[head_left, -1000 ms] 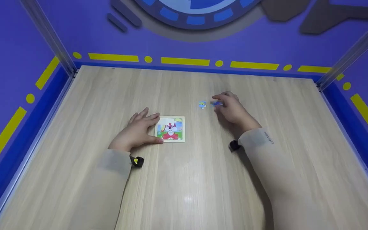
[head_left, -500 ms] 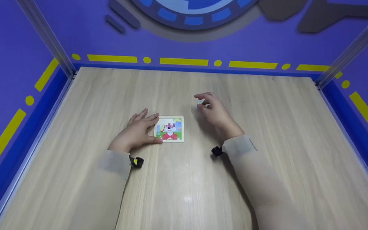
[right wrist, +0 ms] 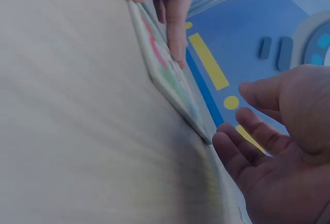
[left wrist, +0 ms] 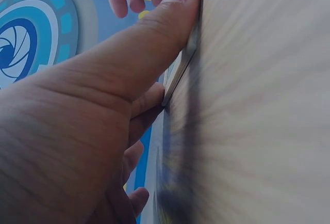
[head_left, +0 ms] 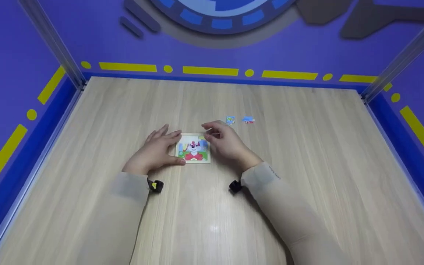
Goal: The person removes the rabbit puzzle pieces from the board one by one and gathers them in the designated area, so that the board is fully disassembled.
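A small square jigsaw puzzle point(head_left: 193, 151) in a pale frame lies on the table, showing a red and white cartoon animal; a white patch shows at its top left. My left hand point(head_left: 154, 152) holds the frame's left side, thumb at the near corner and index finger at the far one, other fingers spread. At the far right corner hovers my right hand point(head_left: 227, 141), fingers bent loosely; in the right wrist view thumb and fingers stand apart with nothing between them. Behind it lie two loose pieces, a blue and yellow puzzle piece point(head_left: 230, 120) and a blue and red puzzle piece point(head_left: 248, 120).
The wood-grain table point(head_left: 307, 147) is bounded by purple-blue walls point(head_left: 212, 55) with yellow dashes. Metal posts point(head_left: 52, 40) stand at the back corners. A black strap camera sits at each wrist.
My right hand has moved left and nearer, from the blue and red piece past the other piece to the puzzle's far right corner. Both loose pieces stay on the table. The left hand keeps its hold.
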Available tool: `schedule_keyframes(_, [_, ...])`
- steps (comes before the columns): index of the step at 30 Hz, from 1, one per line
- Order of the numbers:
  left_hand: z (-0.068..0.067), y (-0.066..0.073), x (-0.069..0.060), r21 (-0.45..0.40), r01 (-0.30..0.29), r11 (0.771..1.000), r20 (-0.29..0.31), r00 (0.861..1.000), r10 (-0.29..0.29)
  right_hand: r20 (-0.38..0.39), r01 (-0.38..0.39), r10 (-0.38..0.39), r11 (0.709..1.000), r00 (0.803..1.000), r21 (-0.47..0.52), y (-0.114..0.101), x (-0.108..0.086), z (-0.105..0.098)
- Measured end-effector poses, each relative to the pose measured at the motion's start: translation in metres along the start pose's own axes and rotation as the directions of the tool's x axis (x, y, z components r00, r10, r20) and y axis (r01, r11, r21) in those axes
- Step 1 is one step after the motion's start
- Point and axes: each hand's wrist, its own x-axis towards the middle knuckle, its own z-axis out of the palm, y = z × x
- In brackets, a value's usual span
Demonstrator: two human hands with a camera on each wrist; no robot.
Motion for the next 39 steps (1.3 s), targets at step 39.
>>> schedule_keyframes(39, [0.000, 0.001, -0.001, 0.010, -0.012, 1.000, -0.003, 1.000, 0.012, 0.129, 0.163, -0.128, 0.935, 0.983, -0.314, 0.012, -0.004, 0.012])
